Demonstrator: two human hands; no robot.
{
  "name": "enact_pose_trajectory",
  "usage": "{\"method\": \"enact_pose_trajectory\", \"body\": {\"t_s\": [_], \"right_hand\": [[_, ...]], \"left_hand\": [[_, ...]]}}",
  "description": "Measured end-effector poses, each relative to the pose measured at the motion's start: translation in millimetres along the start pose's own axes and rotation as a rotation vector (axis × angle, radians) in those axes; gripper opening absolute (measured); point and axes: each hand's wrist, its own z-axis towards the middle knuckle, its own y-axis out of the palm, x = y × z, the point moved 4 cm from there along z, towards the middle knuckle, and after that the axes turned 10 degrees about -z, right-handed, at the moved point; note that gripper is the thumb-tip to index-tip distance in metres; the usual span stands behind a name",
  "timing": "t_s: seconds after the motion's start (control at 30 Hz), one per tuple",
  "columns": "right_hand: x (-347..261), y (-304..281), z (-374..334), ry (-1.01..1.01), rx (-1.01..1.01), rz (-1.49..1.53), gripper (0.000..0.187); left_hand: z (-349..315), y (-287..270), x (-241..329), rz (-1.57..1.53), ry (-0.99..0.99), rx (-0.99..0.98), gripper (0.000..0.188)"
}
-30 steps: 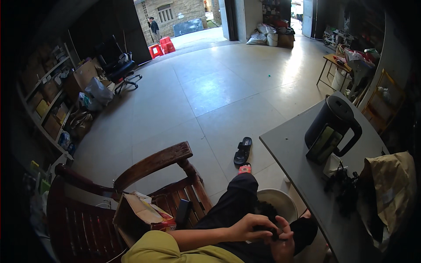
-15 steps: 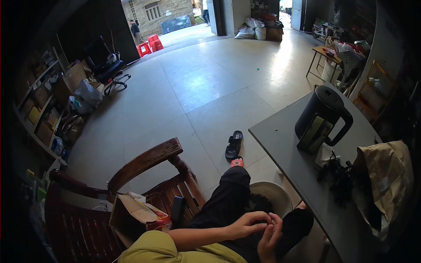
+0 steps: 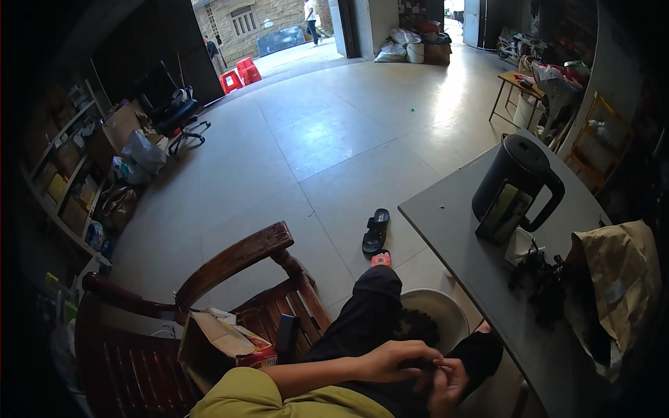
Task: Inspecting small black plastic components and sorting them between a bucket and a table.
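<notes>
My left hand reaches in from the left over my lap, fingers bent, its fingertips meeting those of my right hand. Both are closed in a pinch at one spot. Whatever lies between the fingertips is too small to make out. Just beyond them, between my legs, stands a pale round basin with a dark heap inside; my left knee and hands cover part of it. On the table to my right lies a tangled dark clump, beside an open brown paper bag.
A black electric kettle stands on the grey table. At my left are a wooden slatted chair and an open cardboard box. A black sandal lies ahead on the tiled floor. Outside the far doorway a person walks.
My hands have shifted slightly right and down. The right hand's fingers have curled in from a more upright pose, and the left fingers have straightened somewhat. The person outside has moved left.
</notes>
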Motion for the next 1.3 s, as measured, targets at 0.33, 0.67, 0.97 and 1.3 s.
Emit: {"method": "enact_pose_trajectory", "body": {"t_s": [0.33,0.67,0.97,1.3], "right_hand": [[3,14,-1,0.209,-0.095,0.620,0.034],[12,18,-8,0.182,-0.456,0.300,0.040],[-11,17,-22,0.056,-0.863,-0.195,0.023],[5,16,-21,0.074,-0.678,-0.057,0.028]], "left_hand": [[-5,9,4,0.279,0.171,0.090,0.025],[-6,-3,12,0.113,0.092,-0.045,0.018],[-3,4,20,0.013,0.116,-0.458,0.020],[-7,-2,18,0.004,0.029,-0.268,0.019]]}}
